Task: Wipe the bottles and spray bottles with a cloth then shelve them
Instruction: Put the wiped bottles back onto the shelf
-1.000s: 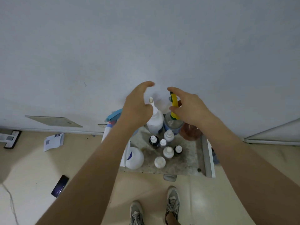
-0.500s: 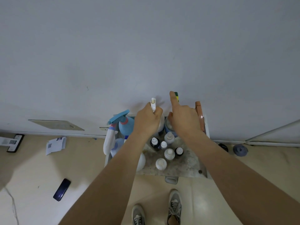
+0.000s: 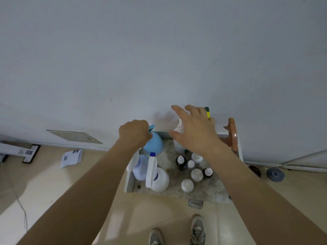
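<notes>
my left hand (image 3: 134, 134) curls round the head of the blue spray bottle (image 3: 153, 145) at the low shelf's (image 3: 212, 189) ten o'clock corner, likely to lift it for wiping. my right hand (image 3: 193, 133) hovers, fingers spread wide and empty, over the white spray bottle (image 3: 178, 147) at twelve o'clock.

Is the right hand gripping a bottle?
No, the right hand has its fingers spread straight over the white bottle, curled round nothing.

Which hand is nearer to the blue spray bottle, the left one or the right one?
Left. The left hand grips the top of the blue spray bottle; the right hand is open, apart from it, above the white spray bottle to its right.
</notes>
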